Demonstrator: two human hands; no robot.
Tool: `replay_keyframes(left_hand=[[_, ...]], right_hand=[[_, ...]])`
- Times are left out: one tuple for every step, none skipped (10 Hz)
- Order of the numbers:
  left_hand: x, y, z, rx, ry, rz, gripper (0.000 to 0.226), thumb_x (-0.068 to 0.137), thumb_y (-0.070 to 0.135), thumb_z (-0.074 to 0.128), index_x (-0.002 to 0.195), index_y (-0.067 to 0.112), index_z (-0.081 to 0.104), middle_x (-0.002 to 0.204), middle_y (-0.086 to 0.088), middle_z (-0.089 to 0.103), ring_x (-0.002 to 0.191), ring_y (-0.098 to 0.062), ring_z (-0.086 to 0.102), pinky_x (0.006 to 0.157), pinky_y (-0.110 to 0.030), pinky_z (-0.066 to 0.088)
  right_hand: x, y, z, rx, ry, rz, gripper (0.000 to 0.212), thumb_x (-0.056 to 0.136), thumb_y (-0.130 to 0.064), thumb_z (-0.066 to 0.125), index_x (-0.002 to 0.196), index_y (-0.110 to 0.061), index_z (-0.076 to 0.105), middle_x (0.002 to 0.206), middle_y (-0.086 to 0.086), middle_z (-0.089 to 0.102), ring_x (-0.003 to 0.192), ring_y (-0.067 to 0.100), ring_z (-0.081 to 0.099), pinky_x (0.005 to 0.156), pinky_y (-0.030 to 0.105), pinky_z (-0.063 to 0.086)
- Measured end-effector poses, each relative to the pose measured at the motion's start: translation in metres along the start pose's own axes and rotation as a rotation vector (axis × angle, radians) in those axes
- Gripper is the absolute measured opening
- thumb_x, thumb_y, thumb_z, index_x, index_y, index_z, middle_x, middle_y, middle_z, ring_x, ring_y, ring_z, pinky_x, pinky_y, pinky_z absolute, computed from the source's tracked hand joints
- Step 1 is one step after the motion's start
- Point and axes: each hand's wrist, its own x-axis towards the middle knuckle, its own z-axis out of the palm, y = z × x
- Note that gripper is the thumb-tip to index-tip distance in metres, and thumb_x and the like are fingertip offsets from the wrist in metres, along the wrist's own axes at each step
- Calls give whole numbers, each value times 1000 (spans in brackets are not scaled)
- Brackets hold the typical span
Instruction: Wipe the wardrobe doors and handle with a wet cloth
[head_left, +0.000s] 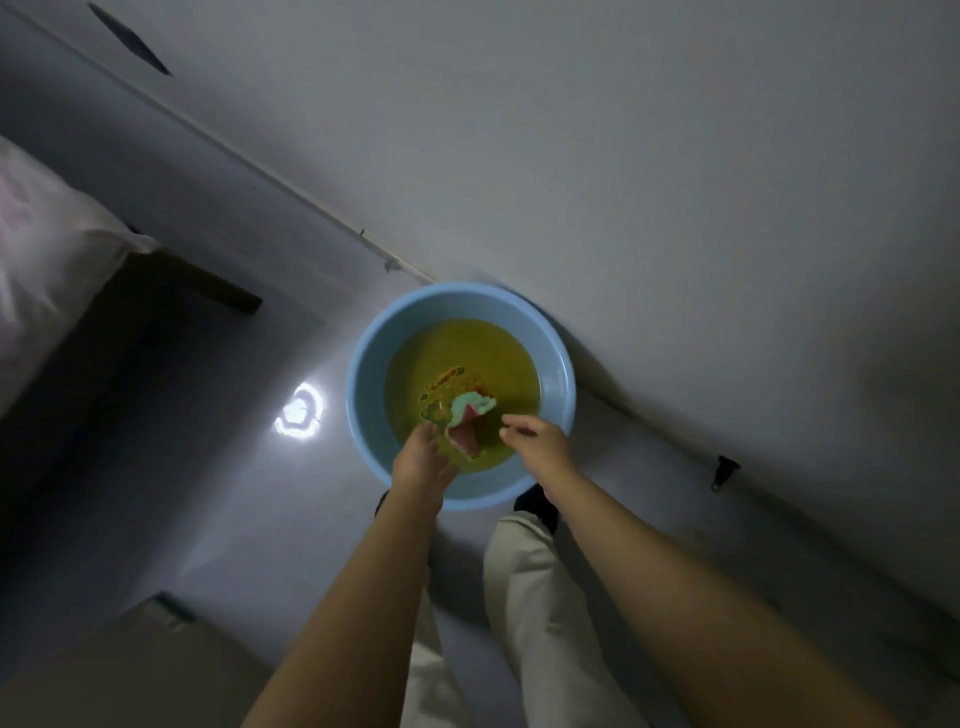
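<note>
both hands — cloth over basin

Head-worn camera looks steeply down past outstretched arms at a floor-level basin.

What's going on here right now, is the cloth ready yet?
A person stands over a blue basin on the floor, beside the wardrobe doors. Both hands reach into it: the left hand holds a pink and green cloth just above the yellowish water, and the right hand hovers next to it, fingers loosely curled, holding nothing. The cloth is being wetted or lifted out; wiping has not begun.
</note>
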Motion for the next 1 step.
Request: replay_keyframes(left_hand=[[-6,14,-5,54,-47,-9,22,99,22,42,98,5,55,91,-10,57,80,-22,58,72,-33,50]], right_hand=[[-8,-10,5,80,146,0,17,90,-14,62,106,-18,68,112,4,65,95,14,57,87,24,44]])
